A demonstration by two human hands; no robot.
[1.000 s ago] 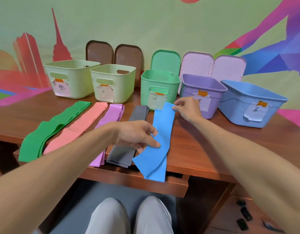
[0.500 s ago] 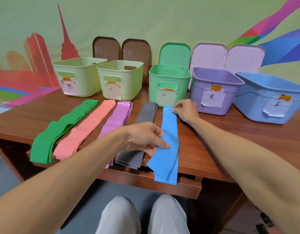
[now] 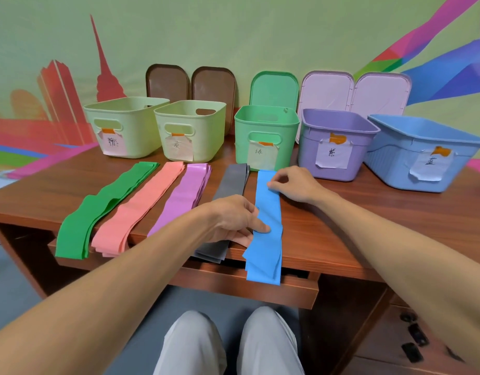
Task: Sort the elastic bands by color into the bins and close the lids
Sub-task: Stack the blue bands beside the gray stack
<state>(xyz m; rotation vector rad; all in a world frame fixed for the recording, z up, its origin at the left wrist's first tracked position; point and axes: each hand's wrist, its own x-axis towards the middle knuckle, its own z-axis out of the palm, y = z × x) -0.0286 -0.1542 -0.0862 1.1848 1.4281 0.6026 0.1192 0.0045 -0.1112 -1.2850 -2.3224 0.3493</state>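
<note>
Head view of a reddish-brown wooden desk [image 3: 368,212] set against a pale green wall [image 3: 233,31] painted with red skyline shapes at left and pink, blue and purple bands at right. Along the back of the desk stand five open, paper-labelled bins: two pale yellow-green bins [image 3: 125,125] [image 3: 191,129], a green bin [image 3: 265,131], a purple bin [image 3: 333,142] and a blue bin [image 3: 420,150]. Behind them, leaning on the wall, are two brown lids [image 3: 167,79] [image 3: 213,82], a green lid [image 3: 274,87] and two pale pink lids [image 3: 328,89] [image 3: 380,90]. Five stacks of elastic bands lie side by side in front of the bins, their near ends hanging over the desk edge: green bands [image 3: 98,212], salmon-pink bands [image 3: 136,212], purple bands [image 3: 184,196], grey bands [image 3: 230,182] and blue bands [image 3: 268,255]. The left hand [image 3: 230,220] rests on the grey and blue stacks, its grip closed on the left edge of the blue bands, thumb on top. The right hand [image 3: 292,185] pinches the right edge of the blue bands near their far end, grip together on the material. A pull-out tray [image 3: 233,282] projects beneath the desk edge. The person's knees in light grey trousers [image 3: 228,345] appear at the bottom, above a grey floor [image 3: 17,280].
</note>
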